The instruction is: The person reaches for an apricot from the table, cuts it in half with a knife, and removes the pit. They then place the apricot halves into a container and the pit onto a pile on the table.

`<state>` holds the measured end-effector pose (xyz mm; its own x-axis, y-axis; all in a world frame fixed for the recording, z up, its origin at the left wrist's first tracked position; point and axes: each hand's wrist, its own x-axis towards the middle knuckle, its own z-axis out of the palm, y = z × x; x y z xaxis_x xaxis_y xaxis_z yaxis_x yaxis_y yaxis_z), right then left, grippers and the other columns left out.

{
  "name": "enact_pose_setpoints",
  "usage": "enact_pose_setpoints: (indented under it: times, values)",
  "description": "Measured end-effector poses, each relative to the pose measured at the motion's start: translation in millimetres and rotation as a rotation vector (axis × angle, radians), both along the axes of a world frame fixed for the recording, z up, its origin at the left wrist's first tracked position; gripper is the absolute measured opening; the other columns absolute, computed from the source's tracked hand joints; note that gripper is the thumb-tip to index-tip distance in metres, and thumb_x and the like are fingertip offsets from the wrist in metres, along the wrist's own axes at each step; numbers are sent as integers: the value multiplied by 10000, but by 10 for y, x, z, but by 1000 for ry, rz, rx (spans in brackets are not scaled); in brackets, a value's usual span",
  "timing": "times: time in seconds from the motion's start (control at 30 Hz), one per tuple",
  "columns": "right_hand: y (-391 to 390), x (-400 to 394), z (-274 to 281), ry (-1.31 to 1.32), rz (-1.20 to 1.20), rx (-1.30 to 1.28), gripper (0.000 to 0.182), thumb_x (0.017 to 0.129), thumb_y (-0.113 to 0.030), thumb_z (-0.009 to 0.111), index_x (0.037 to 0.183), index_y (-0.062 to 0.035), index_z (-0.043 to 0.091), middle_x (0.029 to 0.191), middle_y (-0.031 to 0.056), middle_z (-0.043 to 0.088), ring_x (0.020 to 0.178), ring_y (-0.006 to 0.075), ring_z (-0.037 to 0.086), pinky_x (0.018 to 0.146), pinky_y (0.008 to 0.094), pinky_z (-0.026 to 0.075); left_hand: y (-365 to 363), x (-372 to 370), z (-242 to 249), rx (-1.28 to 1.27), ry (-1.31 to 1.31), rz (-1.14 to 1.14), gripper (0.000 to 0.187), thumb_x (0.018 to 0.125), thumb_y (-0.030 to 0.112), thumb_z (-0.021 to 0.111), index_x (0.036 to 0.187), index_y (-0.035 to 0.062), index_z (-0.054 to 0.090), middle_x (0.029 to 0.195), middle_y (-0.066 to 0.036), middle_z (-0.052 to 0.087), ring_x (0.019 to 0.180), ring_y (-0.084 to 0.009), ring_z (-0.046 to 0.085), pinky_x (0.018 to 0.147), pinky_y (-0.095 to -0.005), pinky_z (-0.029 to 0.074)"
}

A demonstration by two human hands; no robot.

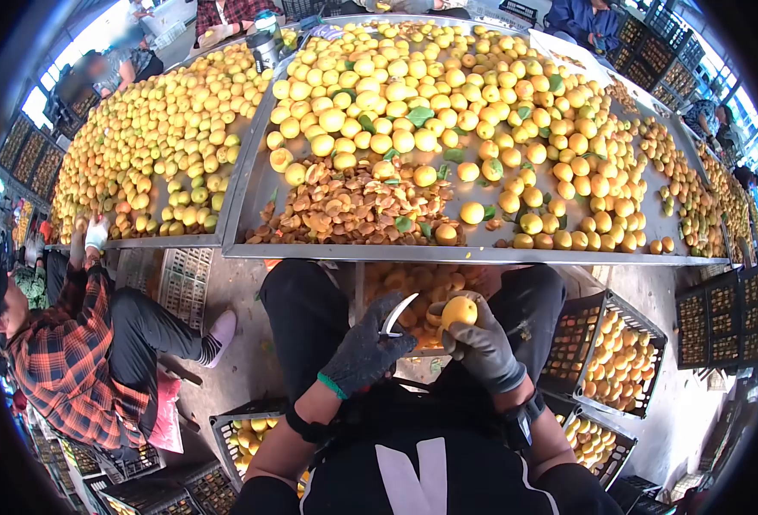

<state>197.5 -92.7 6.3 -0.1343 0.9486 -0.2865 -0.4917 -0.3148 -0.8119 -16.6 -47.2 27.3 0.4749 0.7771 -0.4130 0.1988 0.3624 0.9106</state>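
Note:
Both my hands wear dark gloves and are over my lap, just below the metal table's front edge. My left hand (366,348) is closed around a small curved blade (399,314), its pale tip pointing up and right. In my right hand (486,348) a yellow-orange fruit (459,314) is held between the fingers, with a brownish piece beside it. The blade and the fruit are apart. Beyond them, a heap of brown-orange scraps (353,206) lies on the metal table (353,251), with many yellow fruits and some green leaves around it.
A crate (612,352) of fruit stands at the right, another (250,433) at lower left. More fruit or scraps lie in a container (422,287) between my knees. A person in a plaid shirt (78,360) sits at the left; other people sit around the tables.

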Motion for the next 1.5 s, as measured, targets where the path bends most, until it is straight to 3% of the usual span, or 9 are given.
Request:
enact_pose_setpoints:
  times: [0.13,0.2,0.23,0.53,0.93,1.07,1.13,1.27,1.5]
  values:
    - [46,16,-6,-87,33,182,578,774,-59,665,1309,-73,448,1150,106,607,855,159,580,742,262,467,0,-7,91,75,69,-52,603,814,86,691,1347,113,408,894,-53,592,570,-95,553,501,-254,473]
    - [12,40,97,103,86,128,637,753,29,680,1341,-79,458,1239,51,525,1144,170,512,949,297,441,-20,14,-19,342,112,-60,586,813,109,705,1325,103,419,891,-75,609,602,-139,585,554,-290,497]
    - [6,59,23,105,82,125,637,753,29,680,1341,-79,458,1239,51,525,1144,170,512,949,297,441,-27,29,-60,612,150,-62,572,811,132,719,1303,92,429,889,-97,627,635,-183,618,608,-326,522]
    - [-70,-32,38,-114,108,264,588,704,34,777,1219,-94,524,1175,27,511,1089,144,500,951,298,407,-79,71,48,721,277,-164,514,813,239,729,1248,78,508,882,-188,651,751,-344,675,652,-395,532]
    - [-128,-158,58,-531,48,462,593,751,-46,769,1280,-76,503,1168,60,505,1051,173,498,953,293,378,-258,93,-74,944,433,-220,418,819,152,653,1206,20,563,996,-178,660,805,-329,666,678,-397,540]
    - [-163,-217,75,-447,38,364,567,784,-65,749,1284,-61,482,1157,64,505,1017,153,496,942,290,386,-280,97,-103,966,407,-195,404,820,139,646,1200,21,575,989,-171,661,795,-320,666,676,-391,540]
    - [-162,-255,58,-15,29,288,550,795,-49,736,1277,-54,473,1218,81,511,1084,148,498,976,290,378,-292,96,-125,1017,463,-218,366,830,137,630,1174,18,584,966,-168,660,779,-316,665,663,-387,538]
    - [-154,-280,91,-36,32,296,518,801,-25,715,1262,-49,481,1305,104,500,1188,169,482,1028,305,357,-259,140,-117,915,437,-230,354,772,118,640,1113,40,590,892,-157,663,738,-340,658,624,-410,532]
    - [-47,-173,101,-80,135,182,529,730,76,688,1215,-47,516,1348,132,501,1320,256,418,1112,379,290,-162,125,-358,980,395,-315,268,868,121,560,1128,62,589,899,-128,657,720,-306,653,610,-389,521]
